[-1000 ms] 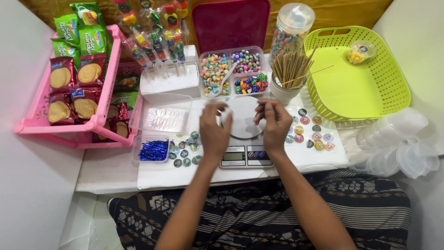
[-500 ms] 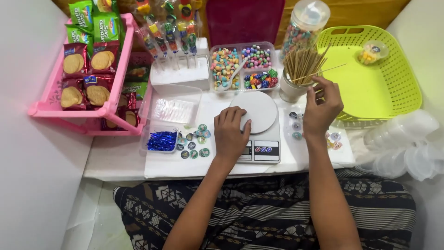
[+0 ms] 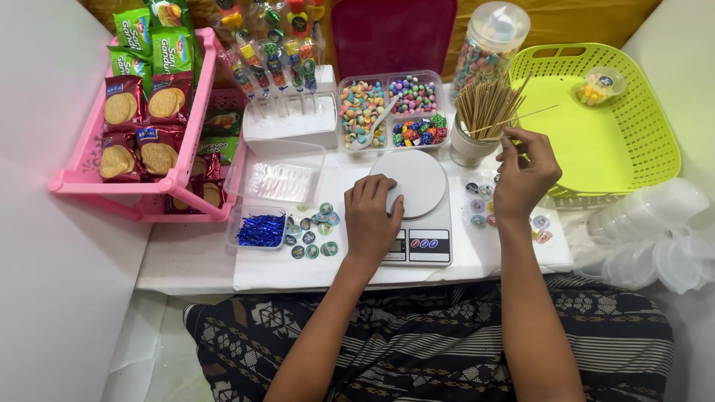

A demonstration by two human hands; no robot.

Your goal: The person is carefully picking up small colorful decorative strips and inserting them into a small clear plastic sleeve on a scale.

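Wooden skewers (image 3: 488, 104) stand bunched in a white cup (image 3: 471, 149) at about one o'clock from the kitchen scale (image 3: 417, 205). The right hand (image 3: 525, 175) has come up to them: a second ago both hands were together over the round white plate of the scale, and now this hand is lifted to the right, its thumb and fingers pinched together on the near end of one thin skewer (image 3: 521, 119) that leans out of the bunch toward two o'clock — so one stick is being separated from the others. The left hand (image 3: 372, 216) has stayed at the scale. It lies flat, fingers loosely spread, fingertips resting on the left edge of the plate, and it clamps nothing.

Around the hands the table is crowded. At twelve o'clock from the scale is a clear divided box of coloured candies (image 3: 391, 112) with a white spoon in it, and behind it a tall jar of candy (image 3: 488, 48). At nine o'clock lie small round stickers (image 3: 313, 231), and beside them a small tray of blue foil pieces (image 3: 262, 229). More stickers lie at three o'clock, just under the right wrist. A lime green basket (image 3: 640, 149) sits at two o'clock, with one small filled cup inside — well apart from the hands. A pink rack of biscuit packets (image 3: 141, 126) stands at ten o'clock, and clear empty cups (image 3: 655, 238) are stacked at four o'clock.
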